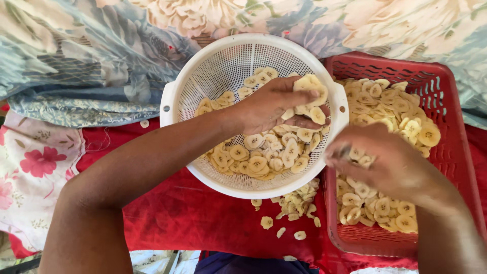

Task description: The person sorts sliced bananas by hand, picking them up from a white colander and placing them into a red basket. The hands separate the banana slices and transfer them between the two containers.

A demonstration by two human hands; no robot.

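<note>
The left hand [276, 104] cups a heap of banana slices [309, 96] over the white colander [175, 96], while the right hand [388, 162], just beside it, pinches slices above the red basket [456, 152].

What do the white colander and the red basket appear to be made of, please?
The white colander looks like moulded plastic, matte, with fine perforations and a smooth thick rim. The red basket also seems plastic, slightly glossy, with slotted moulded walls. Both hold pale yellow banana slices.
</note>
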